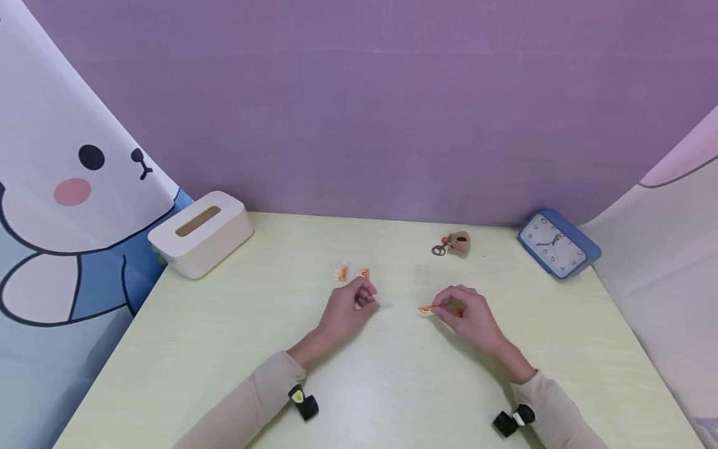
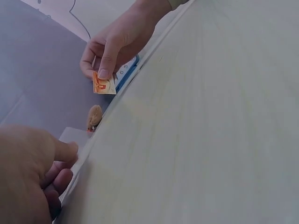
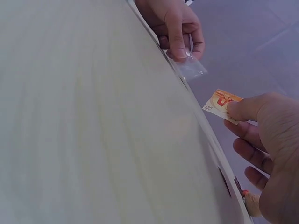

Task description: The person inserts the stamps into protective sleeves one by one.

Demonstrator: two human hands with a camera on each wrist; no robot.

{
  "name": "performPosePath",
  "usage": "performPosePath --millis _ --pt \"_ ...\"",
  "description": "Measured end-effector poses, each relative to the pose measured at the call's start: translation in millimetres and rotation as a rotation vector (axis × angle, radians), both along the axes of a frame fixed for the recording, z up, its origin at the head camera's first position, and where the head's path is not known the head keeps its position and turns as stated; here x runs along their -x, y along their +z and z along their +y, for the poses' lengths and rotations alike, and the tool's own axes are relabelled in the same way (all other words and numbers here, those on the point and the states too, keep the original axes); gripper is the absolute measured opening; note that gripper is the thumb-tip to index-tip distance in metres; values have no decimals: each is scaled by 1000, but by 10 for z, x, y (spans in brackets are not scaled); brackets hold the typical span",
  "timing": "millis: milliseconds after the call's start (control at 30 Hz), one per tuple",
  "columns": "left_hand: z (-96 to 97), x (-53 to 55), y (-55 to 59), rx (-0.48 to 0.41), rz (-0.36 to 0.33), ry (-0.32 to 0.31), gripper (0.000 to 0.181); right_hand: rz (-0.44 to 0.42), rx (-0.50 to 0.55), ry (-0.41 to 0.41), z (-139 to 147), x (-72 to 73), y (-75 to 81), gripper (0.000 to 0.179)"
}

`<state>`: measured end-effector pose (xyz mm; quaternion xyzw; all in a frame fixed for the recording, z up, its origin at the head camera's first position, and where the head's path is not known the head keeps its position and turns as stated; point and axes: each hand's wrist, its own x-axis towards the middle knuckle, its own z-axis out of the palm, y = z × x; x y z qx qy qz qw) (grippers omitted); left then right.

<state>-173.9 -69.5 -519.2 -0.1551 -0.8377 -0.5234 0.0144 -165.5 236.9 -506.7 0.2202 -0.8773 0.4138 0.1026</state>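
My left hand [image 1: 350, 307] pinches a small clear plastic sleeve [image 3: 190, 70] between thumb and index finger, and its other fingers curl in. On the other side, my right hand [image 1: 470, 315] pinches a small orange-and-cream stamp [image 3: 220, 103] by one edge, printed side showing. The stamp and the sleeve are apart, with a gap between the two hands. Just beyond my left hand lie two similar orange stamps, a left one [image 1: 341, 273] and a right one [image 1: 363, 273]. Another clear sleeve [image 1: 421, 274] lies flat on the table beyond my right hand.
A brown keychain pouch [image 1: 459, 243] with a metal ring lies toward the back of the pale table [image 1: 392, 399]. A white tissue box [image 1: 202, 236] stands at the back left, a blue clock [image 1: 558, 244] at the back right. A purple curtain [image 1: 359, 112] hangs behind.
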Motion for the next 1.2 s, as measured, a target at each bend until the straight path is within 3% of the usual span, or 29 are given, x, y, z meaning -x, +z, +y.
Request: performPosePath --millis 433,800,967,1200 --pt "-41 -55 29 -31 -41 10 3 12 86 -15 -126 -56 46 17" --pt "-48 -91 34 -70 -20 1 10 -32 177 30 -316 -122 93 17" --pt "-49 -100 51 -72 -8 -5 15 -52 194 0 -392 -142 98 17" --pt "-42 -112 76 -86 -22 -8 14 -16 230 -68 -492 -153 94 17"
